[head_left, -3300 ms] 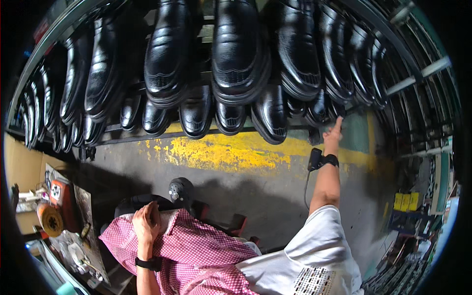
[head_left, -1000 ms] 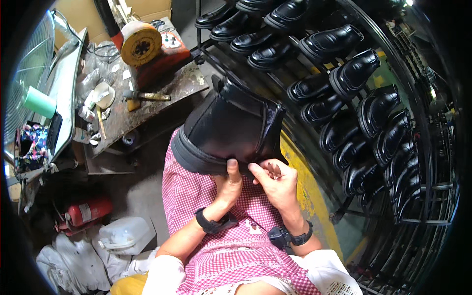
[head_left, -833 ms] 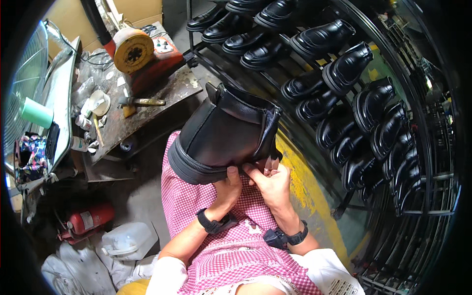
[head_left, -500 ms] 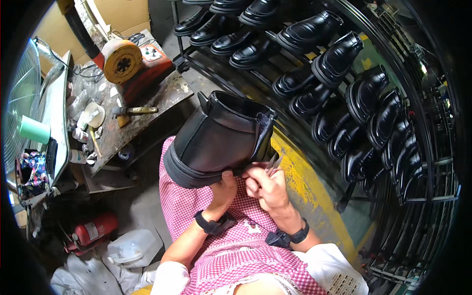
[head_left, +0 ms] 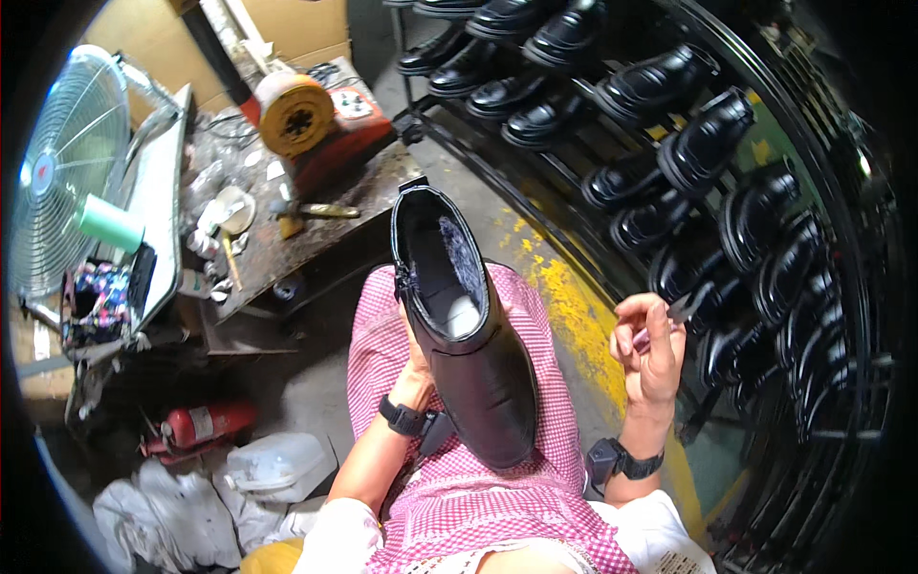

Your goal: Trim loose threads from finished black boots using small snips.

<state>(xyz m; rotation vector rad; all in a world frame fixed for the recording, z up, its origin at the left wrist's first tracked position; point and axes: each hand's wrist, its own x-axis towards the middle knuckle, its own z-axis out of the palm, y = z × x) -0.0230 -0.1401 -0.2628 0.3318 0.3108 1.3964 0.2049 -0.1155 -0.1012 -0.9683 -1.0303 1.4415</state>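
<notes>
A black leather ankle boot [head_left: 483,387] is held over my lap, its opening toward me and its toe pointing down to my apron. Grey fluffy lining and a pale patch on the insole show inside the shaft. My left hand [head_left: 417,368] grips the boot from its left side; most of its fingers are hidden behind the leather. Off to the right, apart from the boot, my right hand [head_left: 650,359] is raised with fingers curled round small thread snips [head_left: 683,308]. Their metal blades stick out past the fingers, and a pinkish bit of handle shows in the palm.
A rack [head_left: 535,206] with rows of black shoes stands along the right. On the left are a cluttered workbench [head_left: 359,177] with an orange grinding machine [head_left: 296,120] and a hammer [head_left: 325,210], a fan [head_left: 72,172], a red fire extinguisher [head_left: 206,424] and a white plastic jug [head_left: 279,466].
The boot has turned from lying sideways, sole to the left, to opening up with its toe toward me. My right hand has moved away from it to the right, still holding the snips.
</notes>
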